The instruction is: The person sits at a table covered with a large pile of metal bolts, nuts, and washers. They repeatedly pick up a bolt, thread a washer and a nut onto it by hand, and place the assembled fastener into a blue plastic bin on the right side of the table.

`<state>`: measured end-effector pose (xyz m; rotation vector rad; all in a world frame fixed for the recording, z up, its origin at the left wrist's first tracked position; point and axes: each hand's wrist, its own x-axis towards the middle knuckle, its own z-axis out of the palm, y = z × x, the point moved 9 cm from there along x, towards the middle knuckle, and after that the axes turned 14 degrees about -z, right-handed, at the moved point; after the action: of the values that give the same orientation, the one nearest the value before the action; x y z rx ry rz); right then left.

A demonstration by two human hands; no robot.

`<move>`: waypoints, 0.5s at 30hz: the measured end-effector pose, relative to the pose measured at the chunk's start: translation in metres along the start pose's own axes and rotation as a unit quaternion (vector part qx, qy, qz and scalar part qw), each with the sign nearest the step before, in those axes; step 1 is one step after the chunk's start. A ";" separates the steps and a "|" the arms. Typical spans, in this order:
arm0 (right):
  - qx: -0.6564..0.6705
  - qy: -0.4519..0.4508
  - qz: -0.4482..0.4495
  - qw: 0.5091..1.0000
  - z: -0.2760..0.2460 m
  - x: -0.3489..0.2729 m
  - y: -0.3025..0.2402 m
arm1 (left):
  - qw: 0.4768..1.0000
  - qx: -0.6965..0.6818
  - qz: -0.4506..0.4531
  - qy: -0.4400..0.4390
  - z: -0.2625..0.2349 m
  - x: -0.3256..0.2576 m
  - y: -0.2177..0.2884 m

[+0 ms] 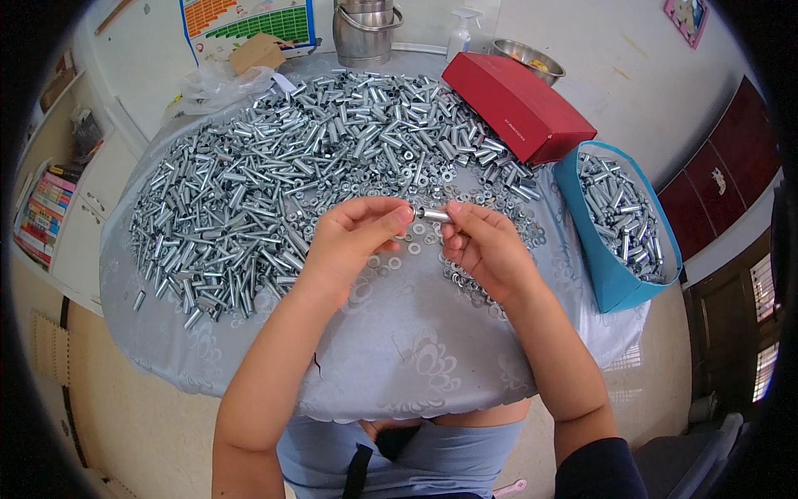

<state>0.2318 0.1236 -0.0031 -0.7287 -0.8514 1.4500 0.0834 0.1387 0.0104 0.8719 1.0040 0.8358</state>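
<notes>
Fingertips of the left hand (pixel 353 237) and the right hand (pixel 485 245) pinch the two ends of a short shiny steel sleeve (pixel 435 215), both hands grasping it level just above the middle of the worktop (pixel 399 349), seemingly so a part can slide onto it. Loose flat steel washers (pixel 409 248) lie directly beneath, within easy reach. Toward the far edge spreads a heap of silvery metal tubes (pixel 274 175); at the right edge a blue bag (pixel 603 266) holds more pieces, beside a red cardboard box (pixel 515 104).

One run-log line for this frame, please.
left hand + right hand: pinching short silver metal sleeve | table: heap of silver sleeves and washers | right: blue bag of sleeves
</notes>
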 end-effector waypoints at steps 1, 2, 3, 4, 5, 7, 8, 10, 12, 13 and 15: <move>0.018 0.001 0.007 1.000 -0.001 0.000 0.003 | 0.999 0.022 0.023 0.007 0.000 -0.001 0.003; 0.035 0.003 0.014 0.999 -0.002 0.000 0.006 | 0.998 0.045 0.045 0.014 0.000 -0.001 0.006; 0.031 0.004 0.019 0.999 -0.003 -0.001 0.006 | 0.995 0.067 0.068 0.021 0.000 -0.001 0.008; 0.027 0.003 0.025 0.999 -0.001 -0.001 0.008 | 0.992 0.074 0.101 0.029 0.000 -0.004 0.013; 0.023 0.002 0.031 0.999 0.001 -0.002 0.010 | 0.987 0.080 0.134 0.036 0.000 -0.008 0.016; -0.014 -0.006 0.036 0.999 0.008 -0.006 0.008 | 0.979 0.085 0.181 0.045 0.002 -0.013 0.022; -0.033 -0.009 0.039 0.999 0.011 -0.008 0.008 | 0.976 0.082 0.194 0.047 0.002 -0.015 0.024; -0.027 -0.044 0.039 0.998 0.017 -0.010 0.010 | 0.976 0.066 0.203 0.041 0.004 -0.016 0.026; -0.022 -0.069 0.039 0.997 0.022 -0.012 0.011 | 0.980 0.038 0.194 0.026 0.005 -0.016 0.025; -0.020 -0.077 0.039 0.996 0.025 -0.013 0.012 | 0.981 0.045 0.187 0.015 0.008 -0.015 0.023; -0.015 -0.086 0.041 0.995 0.028 -0.014 0.014 | 0.983 0.060 0.172 -0.006 0.013 -0.012 0.018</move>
<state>0.2017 0.1081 -0.0007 -0.6748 -0.9858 1.5928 0.0889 0.1321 0.0345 1.1746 0.9121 1.0668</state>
